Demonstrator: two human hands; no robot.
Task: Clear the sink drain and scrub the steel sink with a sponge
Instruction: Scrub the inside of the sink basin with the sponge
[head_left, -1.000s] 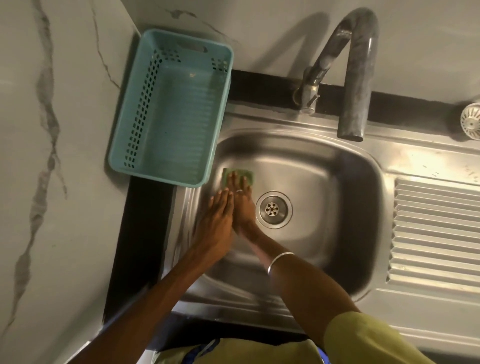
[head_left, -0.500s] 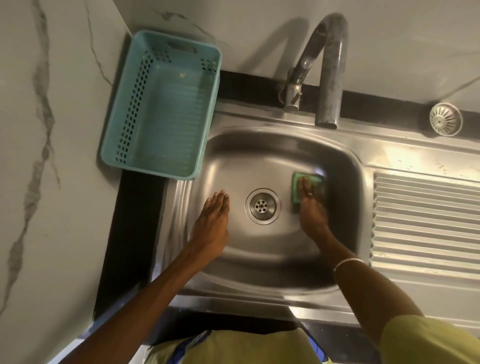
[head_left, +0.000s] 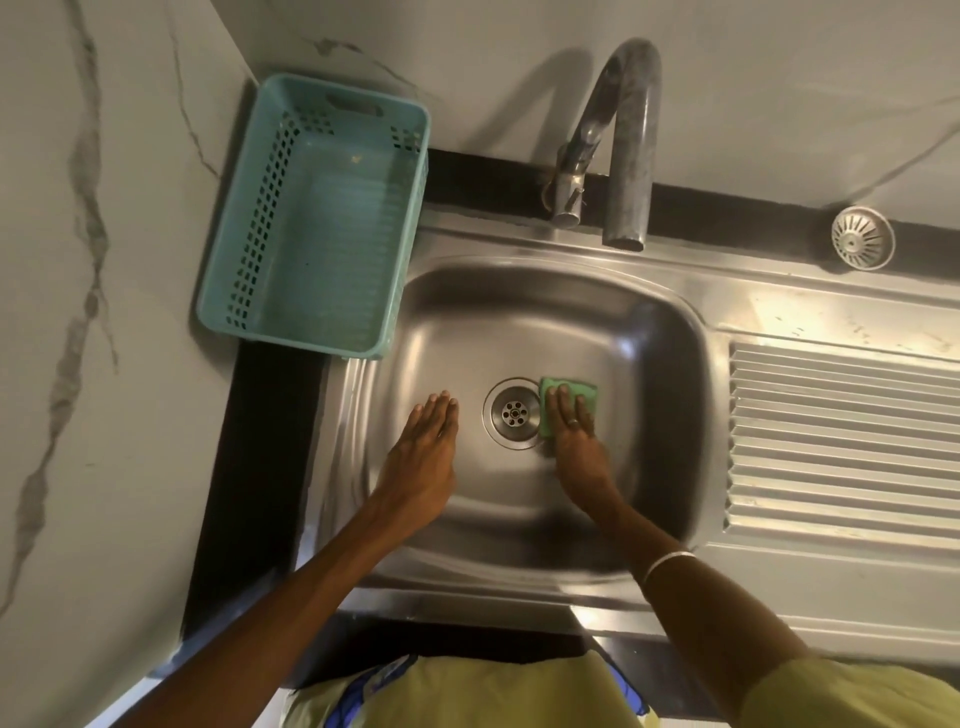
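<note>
A steel sink (head_left: 649, 322) fills the middle of the head view, with a round drain (head_left: 513, 413) at the bottom of its basin. Just right of the drain lies a green sponge (head_left: 586, 391), touching the drain's rim. My right hand (head_left: 576, 441) presses flat on the sponge and covers most of it. My left hand (head_left: 423, 457) rests flat on the basin floor left of the drain, fingers together, holding nothing. A round metal drain strainer (head_left: 862, 245) sits on the black counter strip at the back right.
A teal plastic basket (head_left: 311, 218) stands on the counter at the sink's back left, overhanging the rim. A curved tap (head_left: 628, 140) arches over the basin's back edge. The ribbed draining board (head_left: 841, 441) lies to the right. Marbled walls rise behind and to the left.
My right hand swept the sponge from the basin's left side across to the far right, then back until it touches the drain. My left hand stayed on the basin floor.
</note>
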